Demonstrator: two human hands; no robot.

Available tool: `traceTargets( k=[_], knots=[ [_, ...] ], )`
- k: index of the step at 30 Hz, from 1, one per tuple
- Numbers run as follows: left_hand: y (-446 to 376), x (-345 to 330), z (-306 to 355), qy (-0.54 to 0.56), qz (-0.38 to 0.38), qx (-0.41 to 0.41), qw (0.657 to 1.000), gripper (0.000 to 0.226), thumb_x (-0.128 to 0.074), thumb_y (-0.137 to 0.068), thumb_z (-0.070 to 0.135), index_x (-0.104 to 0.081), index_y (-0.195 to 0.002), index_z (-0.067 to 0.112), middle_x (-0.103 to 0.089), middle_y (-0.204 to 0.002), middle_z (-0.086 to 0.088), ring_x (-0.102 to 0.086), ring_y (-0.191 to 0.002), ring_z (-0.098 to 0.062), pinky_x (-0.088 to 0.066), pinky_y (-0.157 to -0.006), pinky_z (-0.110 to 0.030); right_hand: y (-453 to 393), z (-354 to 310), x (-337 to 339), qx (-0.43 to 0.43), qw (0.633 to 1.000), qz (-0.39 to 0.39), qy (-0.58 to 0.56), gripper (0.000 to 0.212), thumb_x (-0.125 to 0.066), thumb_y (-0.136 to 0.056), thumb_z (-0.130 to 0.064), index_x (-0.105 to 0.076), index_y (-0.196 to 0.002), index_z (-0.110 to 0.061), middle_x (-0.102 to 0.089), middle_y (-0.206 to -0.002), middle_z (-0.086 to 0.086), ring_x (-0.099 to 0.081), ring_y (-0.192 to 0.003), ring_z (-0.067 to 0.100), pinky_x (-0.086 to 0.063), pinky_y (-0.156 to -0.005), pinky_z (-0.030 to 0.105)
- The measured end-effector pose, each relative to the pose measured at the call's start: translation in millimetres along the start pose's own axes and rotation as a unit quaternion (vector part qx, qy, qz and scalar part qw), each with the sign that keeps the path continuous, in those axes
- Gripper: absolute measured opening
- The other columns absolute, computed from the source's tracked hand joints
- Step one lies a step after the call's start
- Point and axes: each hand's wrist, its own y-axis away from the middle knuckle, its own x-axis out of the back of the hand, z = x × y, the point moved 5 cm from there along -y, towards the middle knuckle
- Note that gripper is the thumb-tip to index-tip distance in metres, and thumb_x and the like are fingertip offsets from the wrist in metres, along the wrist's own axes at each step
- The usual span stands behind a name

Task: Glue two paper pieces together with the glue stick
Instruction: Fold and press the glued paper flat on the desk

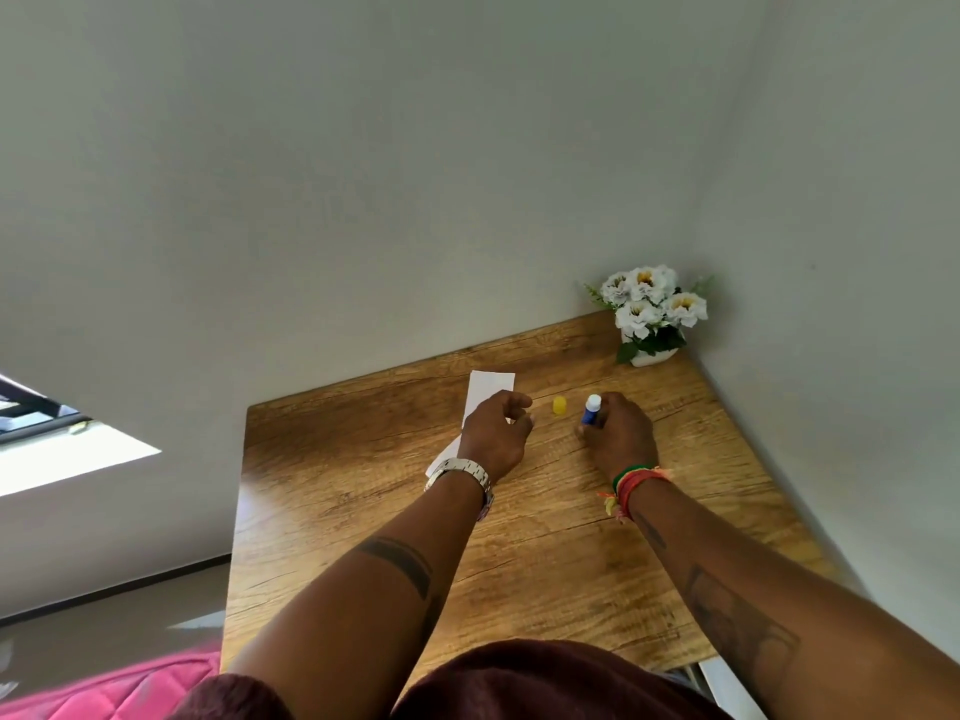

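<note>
A blue glue stick [591, 409] with its white tip bared stands upright on the wooden table [363, 511], and my right hand [621, 433] is wrapped around its lower part. Its yellow cap [559, 405] sits on the table just left of it, between my two hands. White paper [485, 394] lies at the far middle of the table, a strip running toward me. My left hand [496, 436] hovers over the paper with its fingers curled and apart, holding nothing I can see. How many paper pieces there are is hidden by that hand.
A white pot of white flowers [649, 314] stands in the far right corner against the walls. The table's left edge drops to the floor, with pink bedding [104, 688] below left. A window [52, 439] is at the left.
</note>
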Motion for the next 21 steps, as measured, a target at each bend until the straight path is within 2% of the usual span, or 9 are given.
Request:
traceTargets(
  k=[3, 6, 9, 11, 14, 18, 21],
  knots=[
    [-0.8, 7.8, -9.3, -0.006, 0.012, -0.004, 1.0, 0.02, -0.069, -0.094, 0.023, -0.071, -0.114, 0.023, -0.068, -0.099, 0.01, -0.064, -0.096, -0.013, -0.05, -0.081, -0.027, 12.5, 4.8, 1.1, -0.058, 0.998, 0.013, -0.018, 0.045, -0.078, -0.084, -0.023, -0.057, -0.119, -0.004, -0.062, -0.12, 0.019, -0.06, -0.11, 0.041, -0.048, -0.094, 0.044],
    [1.8, 17.1, -20.4, -0.018, 0.04, 0.005, 0.999, 0.018, -0.064, -0.096, 0.022, -0.071, -0.113, 0.023, -0.067, -0.102, 0.008, -0.062, -0.094, -0.012, -0.048, -0.079, -0.026, 32.4, 11.5, -2.3, -0.134, 0.986, 0.034, -0.094, 0.044, -0.08, -0.082, -0.026, -0.052, -0.111, -0.01, -0.064, -0.113, 0.016, -0.062, -0.105, 0.039, -0.051, -0.089, 0.044],
    [6.7, 27.4, -35.8, -0.016, 0.066, 0.034, 0.997, 0.019, -0.06, -0.097, 0.02, -0.071, -0.113, 0.022, -0.069, -0.107, 0.006, -0.061, -0.09, -0.008, -0.043, -0.066, -0.02, 44.5, -1.2, -14.4, -0.113, 0.989, 0.009, -0.096, 0.025, -0.074, -0.086, -0.028, -0.056, -0.095, -0.013, -0.068, -0.098, 0.009, -0.064, -0.093, 0.032, -0.049, -0.078, 0.037],
    [9.1, 35.2, -43.8, -0.018, 0.079, 0.049, 0.996, 0.02, -0.059, -0.097, 0.019, -0.071, -0.114, 0.021, -0.071, -0.107, 0.006, -0.061, -0.089, -0.009, -0.042, -0.063, -0.019, 48.8, -19.3, -26.1, -0.083, 0.992, -0.026, -0.093, 0.015, -0.07, -0.088, -0.027, -0.058, -0.086, -0.017, -0.068, -0.088, 0.004, -0.065, -0.086, 0.027, -0.045, -0.072, 0.032],
    [4.4, 50.0, -55.8, -0.009, 0.094, 0.084, 0.992, 0.022, -0.057, -0.098, 0.018, -0.073, -0.112, 0.021, -0.073, -0.104, 0.004, -0.065, -0.088, -0.015, -0.043, -0.062, -0.024, 45.2, -50.2, -45.1, -0.048, 0.992, -0.065, -0.098, 0.01, -0.067, -0.089, -0.028, -0.062, -0.086, -0.02, -0.069, -0.084, -0.001, -0.066, -0.084, 0.022, -0.045, -0.069, 0.03],
    [-12.1, 66.2, -62.4, 0.006, 0.107, 0.109, 0.988, 0.019, -0.057, -0.095, 0.019, -0.07, -0.085, 0.028, -0.071, -0.084, 0.008, -0.065, -0.076, -0.014, -0.042, -0.057, -0.024, 24.7, -82.3, -60.6, -0.015, 0.992, -0.075, -0.103, 0.022, -0.069, -0.091, -0.034, -0.068, -0.106, -0.017, -0.071, -0.104, 0.002, -0.065, -0.095, 0.021, -0.046, -0.077, 0.028],
    [-29.1, 70.9, -61.6, 0.023, 0.105, 0.122, 0.987, 0.017, -0.057, -0.095, 0.02, -0.069, -0.087, 0.029, -0.072, -0.086, 0.007, -0.065, -0.075, -0.013, -0.044, -0.058, -0.025, 8.1, -98.9, -67.9, 0.067, 0.994, -0.084, -0.024, 0.034, -0.066, -0.095, -0.031, -0.065, -0.127, -0.019, -0.06, -0.131, 0.008, -0.061, -0.112, 0.025, -0.049, -0.094, 0.033]
  ],
)
